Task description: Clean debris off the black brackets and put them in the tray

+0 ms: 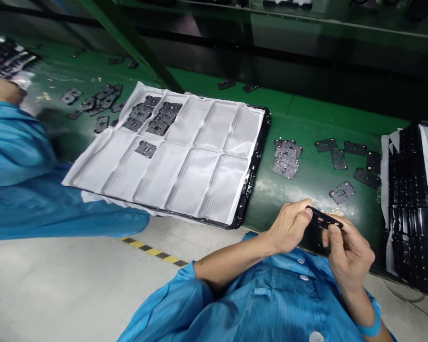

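Observation:
My left hand [290, 225] and my right hand [347, 251] both pinch one flat black plastic part [324, 218], held close to my chest just in front of the green bench edge. The left fingers grip its left end; the right thumb and fingers grip its right end. On the green bench surface [306, 190] beyond my hands lie a small stack of the same black parts [287, 159] and several loose ones [342, 192]. A black tray lined with white ribbed sheet [199, 156] lies to the left, with a few rows of parts [153, 116] in its far left pockets.
A person in a blue coat [28, 190] sits at the left beside a scatter of black parts [100, 102]. At the right edge stands a stack of black trays with white sheets [412, 204]. A green slanted post [128, 40] rises behind the tray. Grey floor with yellow-black tape [153, 249] lies below.

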Demonstrator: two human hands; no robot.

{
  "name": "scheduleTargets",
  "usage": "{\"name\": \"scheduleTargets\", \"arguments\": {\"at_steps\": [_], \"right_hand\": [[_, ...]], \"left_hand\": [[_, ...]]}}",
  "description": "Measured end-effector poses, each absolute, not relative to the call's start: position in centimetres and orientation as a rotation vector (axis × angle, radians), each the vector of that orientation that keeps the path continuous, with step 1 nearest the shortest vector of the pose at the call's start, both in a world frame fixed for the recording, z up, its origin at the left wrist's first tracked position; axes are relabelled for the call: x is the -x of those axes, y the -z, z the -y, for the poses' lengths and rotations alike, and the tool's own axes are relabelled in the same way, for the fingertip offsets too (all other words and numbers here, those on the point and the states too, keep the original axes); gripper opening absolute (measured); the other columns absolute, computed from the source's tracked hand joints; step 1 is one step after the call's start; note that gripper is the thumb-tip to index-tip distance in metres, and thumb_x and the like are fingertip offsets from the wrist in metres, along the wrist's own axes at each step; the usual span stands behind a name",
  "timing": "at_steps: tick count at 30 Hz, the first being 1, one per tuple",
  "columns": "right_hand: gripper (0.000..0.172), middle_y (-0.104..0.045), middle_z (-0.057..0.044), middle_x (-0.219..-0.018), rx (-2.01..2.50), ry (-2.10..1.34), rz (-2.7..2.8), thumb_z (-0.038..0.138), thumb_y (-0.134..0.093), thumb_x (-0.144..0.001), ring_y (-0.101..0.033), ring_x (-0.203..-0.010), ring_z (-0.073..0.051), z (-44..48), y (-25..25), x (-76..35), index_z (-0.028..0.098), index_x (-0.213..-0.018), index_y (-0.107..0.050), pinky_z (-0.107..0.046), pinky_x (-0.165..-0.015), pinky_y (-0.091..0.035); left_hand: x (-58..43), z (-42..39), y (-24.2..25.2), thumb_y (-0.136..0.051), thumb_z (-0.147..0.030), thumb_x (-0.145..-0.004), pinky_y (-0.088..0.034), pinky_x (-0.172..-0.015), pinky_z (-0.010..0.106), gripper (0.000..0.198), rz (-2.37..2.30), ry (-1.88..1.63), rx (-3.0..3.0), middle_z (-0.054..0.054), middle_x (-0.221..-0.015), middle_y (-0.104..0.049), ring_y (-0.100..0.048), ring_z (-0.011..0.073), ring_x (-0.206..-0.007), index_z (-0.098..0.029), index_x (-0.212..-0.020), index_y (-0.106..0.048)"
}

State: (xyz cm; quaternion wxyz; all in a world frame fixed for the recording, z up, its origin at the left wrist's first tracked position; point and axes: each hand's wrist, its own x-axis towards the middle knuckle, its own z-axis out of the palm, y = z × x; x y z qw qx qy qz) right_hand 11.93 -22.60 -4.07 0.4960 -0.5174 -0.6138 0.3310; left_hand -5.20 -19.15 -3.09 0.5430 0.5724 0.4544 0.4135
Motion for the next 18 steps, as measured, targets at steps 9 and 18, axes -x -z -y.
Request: {"name": "scheduleTargets", "arguments": {"at_steps": [9, 18], "right_hand": [[0.016, -0.060, 0.004, -0.070, 1.264, -0.828, 1.464, 0.020, -0.063, -0.107, -0.055, -0.056, -0.010, 22.6, 4.0, -11.8, 0.021, -0.110, -0.078, -0.026, -0.060, -0.047], [0.016, -0.057, 0.006, -0.063, 1.356, -0.958, 1.269, 0.030, -0.065, -0.109, -0.052, -0.052, -0.007, 22.4, 3.7, -12.0, 0.020, -0.109, -0.078, -0.020, -0.055, -0.044]], "left_hand": [[5.2, 19.3, 3.3, -0.037, -0.029, -0.102, -0.029, -0.064, 0.030, 0.024, -1.099, -0.943, -1.386, -0.005, -0.066, -0.036, -0.037, 0.0136, -0.063, -0.024, -0.078, -0.038], [7.0, 19.1, 2.5, -0.054, -0.012, -0.085, -0.040, -0.071, 0.029, 0.014, -0.988, -0.811, -1.534, -0.001, -0.085, -0.050, -0.048, 0.0153, -0.076, -0.023, -0.086, -0.045]]}}
